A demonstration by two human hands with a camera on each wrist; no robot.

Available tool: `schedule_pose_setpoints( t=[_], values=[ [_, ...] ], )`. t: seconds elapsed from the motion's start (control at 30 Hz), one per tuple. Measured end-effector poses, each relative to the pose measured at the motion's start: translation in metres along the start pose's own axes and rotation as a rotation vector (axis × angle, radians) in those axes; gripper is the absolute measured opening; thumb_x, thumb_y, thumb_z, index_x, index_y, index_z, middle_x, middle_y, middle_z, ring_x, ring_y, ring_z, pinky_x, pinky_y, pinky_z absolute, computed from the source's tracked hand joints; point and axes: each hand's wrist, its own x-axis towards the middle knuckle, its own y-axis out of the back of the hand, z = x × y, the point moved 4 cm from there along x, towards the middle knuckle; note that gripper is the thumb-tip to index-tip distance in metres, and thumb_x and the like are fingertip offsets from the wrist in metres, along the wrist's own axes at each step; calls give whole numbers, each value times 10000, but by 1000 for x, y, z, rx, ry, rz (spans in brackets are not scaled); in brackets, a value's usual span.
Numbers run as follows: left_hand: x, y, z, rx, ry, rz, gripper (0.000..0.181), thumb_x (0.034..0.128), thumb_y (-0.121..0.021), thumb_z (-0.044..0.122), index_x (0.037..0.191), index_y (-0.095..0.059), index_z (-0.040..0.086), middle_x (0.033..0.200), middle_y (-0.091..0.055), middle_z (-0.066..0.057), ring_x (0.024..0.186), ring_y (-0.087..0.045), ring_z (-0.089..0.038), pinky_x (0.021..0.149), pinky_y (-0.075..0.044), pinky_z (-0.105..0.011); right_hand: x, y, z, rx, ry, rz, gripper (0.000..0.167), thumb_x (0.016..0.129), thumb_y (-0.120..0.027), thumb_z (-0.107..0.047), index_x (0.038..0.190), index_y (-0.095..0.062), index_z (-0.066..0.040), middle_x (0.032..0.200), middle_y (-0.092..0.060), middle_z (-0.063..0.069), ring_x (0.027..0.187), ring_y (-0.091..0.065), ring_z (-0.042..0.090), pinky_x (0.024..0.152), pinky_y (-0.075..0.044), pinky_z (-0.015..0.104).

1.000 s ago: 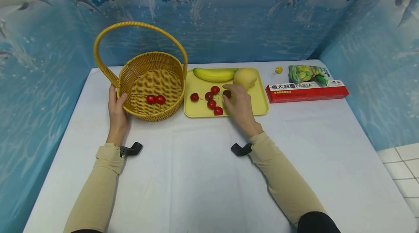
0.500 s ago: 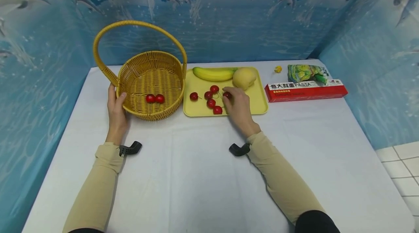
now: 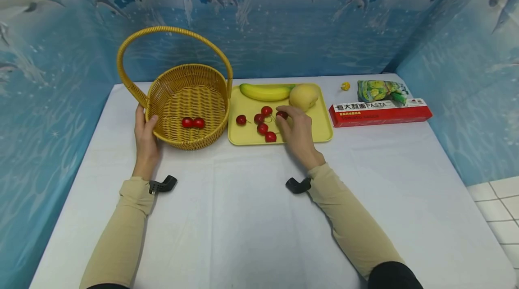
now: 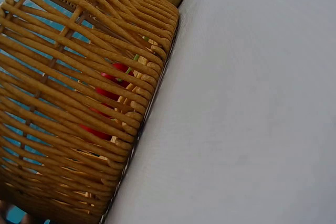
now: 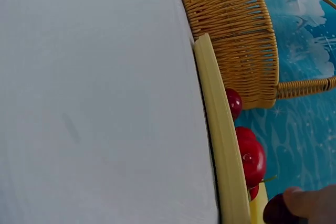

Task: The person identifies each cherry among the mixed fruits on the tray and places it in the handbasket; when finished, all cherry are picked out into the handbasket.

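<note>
My left hand (image 3: 147, 144) grips the left side of a yellow wicker basket (image 3: 190, 144), its thumb on the near side and the fingers partly hidden behind the wall. Two red cherries (image 3: 193, 122) lie side by side in the basket. My right hand (image 3: 300, 133) is over the yellow tray (image 3: 242, 135), with a dark red cherry (image 3: 281, 114) pinched between thumb and fingers. That dark cherry (image 5: 278, 211) also shows at the fingertip in the right wrist view. Several more red cherries (image 3: 262, 129) lie on the tray, left of this hand.
A banana (image 3: 265, 94) and a round yellow fruit (image 3: 303, 97) lie along the tray's back. Right of the tray are a red pasta box (image 3: 381, 115), a green patterned packet (image 3: 377, 90) and a small yellow item (image 3: 345, 86). The basket's tall handle (image 3: 174, 29) arches above it.
</note>
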Motion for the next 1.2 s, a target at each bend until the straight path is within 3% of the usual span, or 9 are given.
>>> schedule_pose_setpoints(
  t=[0.17, 0.37, 0.53, 0.77, 1.03, 1.2],
  values=[
    [-1, -2, 1, -16, 8, 0, 640, 1047, -484, 184, 1652, -324, 319, 1697, -350, -9, 1553, -358, -264, 1296, -294, -380, 7, 5, -18, 23, 74, 26, 263, 987, -730, -78, 1239, -741, -3, 1172, -761, 154, 1082, -694, 302, 969, -565, 468],
    [-1, -2, 3, -10, -6, -3, 632, 1048, -482, 186, 1651, -331, 300, 1689, -365, -13, 1546, -368, -270, 1291, -302, -383, 14, 2, -55, 63, 181, -12, 301, 980, -746, -99, 1274, -734, -32, 1202, -752, 140, 1093, -689, 284, 957, -565, 437],
    [-1, -1, 2, -14, -4, 1, 637, 1045, -482, 182, 1652, -327, 299, 1690, -361, -22, 1548, -362, -277, 1297, -291, -390, 20, -14, -87, 95, 275, -90, 355, 983, -746, -132, 1322, -703, -36, 1265, -734, 130, 1133, -703, 250, 946, -594, 402],
    [-1, -1, 0, -15, -5, 8, 646, 1042, -479, 168, 1660, -317, 262, 1693, -358, -29, 1550, -357, -271, 1303, -276, -389, 35, -36, -121, 145, 377, -153, 345, 1001, -723, -143, 1320, -696, -14, 1290, -727, 127, 1191, -684, 236, 1033, -559, 320],
    [-1, 2, -2, -11, -14, 6, 656, 1040, -486, 173, 1667, -304, 243, 1695, -351, -23, 1554, -347, -270, 1312, -254, -399, 52, -57, -146, 149, 370, -225, 339, 1021, -702, -158, 1339, -693, -42, 1346, -711, 100, 1276, -644, 229, 1102, -499, 315],
    [0, 1, -1, 32, -16, -5, 649, 1043, -492, 203, 1662, -309, 273, 1691, -355, -10, 1550, -356, -267, 1308, -267, -412, 51, -66, -141, 117, 308, -252, 379, 1029, -697, -192, 1378, -673, -46, 1388, -693, 102, 1316, -628, 235, 1138, -484, 325]
  ],
)
